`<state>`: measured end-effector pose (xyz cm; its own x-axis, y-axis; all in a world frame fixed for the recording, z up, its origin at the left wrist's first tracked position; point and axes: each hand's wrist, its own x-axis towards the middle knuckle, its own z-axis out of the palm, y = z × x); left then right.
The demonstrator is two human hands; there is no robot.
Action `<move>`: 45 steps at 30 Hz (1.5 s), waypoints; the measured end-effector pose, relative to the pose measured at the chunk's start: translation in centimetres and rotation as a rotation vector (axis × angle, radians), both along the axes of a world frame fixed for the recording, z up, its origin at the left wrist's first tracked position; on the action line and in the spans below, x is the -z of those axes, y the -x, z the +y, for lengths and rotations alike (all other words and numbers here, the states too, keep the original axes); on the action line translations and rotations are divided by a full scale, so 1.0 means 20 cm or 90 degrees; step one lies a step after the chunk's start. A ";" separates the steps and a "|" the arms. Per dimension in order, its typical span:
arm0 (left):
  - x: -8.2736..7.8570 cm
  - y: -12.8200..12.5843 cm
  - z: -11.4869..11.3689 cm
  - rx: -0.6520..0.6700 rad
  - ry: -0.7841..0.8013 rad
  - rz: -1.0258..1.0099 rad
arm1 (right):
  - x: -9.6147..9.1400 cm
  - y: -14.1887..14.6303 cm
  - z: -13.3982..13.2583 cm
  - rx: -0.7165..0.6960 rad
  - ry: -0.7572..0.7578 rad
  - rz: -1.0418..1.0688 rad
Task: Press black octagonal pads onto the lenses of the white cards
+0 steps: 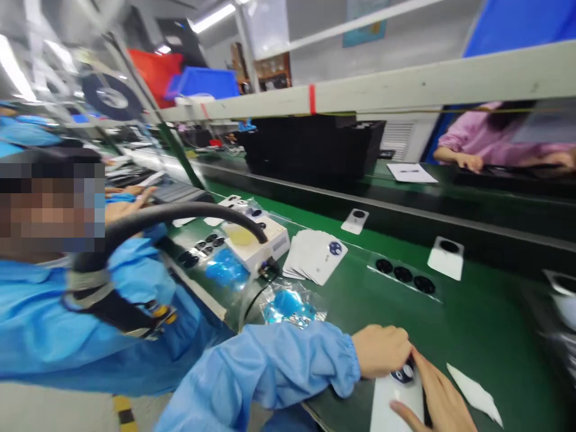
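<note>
White phone back [385,396] at five o'clock, held by the half-closed right hand [443,399], could slip if the curled left hand [382,351], grip indeterminable, pressed the camera module [404,373] unevenly.

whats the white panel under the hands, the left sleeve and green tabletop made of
White panel: smooth, perhaps glass or plastic; its flat face fits either. Left sleeve: likely matte fabric, by its soft, rumpled folds. Green tabletop: perhaps rubber or plastic, given its smooth, faintly shiny surface.
</note>
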<state>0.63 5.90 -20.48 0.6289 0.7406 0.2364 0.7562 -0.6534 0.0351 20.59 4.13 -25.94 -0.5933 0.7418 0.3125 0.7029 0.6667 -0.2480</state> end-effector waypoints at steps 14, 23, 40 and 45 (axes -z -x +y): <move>-0.08 0.05 -0.24 0.034 0.084 -0.071 | -0.24 0.11 -0.12 0.057 0.159 -0.026; -0.17 0.07 -0.49 -0.110 0.099 -0.285 | -0.16 0.07 -0.10 0.033 0.102 -0.015; -0.05 0.76 -0.63 -0.708 -0.117 -0.339 | -0.15 0.05 -0.09 0.017 0.118 -0.008; -0.16 0.54 -0.56 -0.576 -0.162 -0.387 | -0.22 0.07 -0.11 0.021 0.167 -0.026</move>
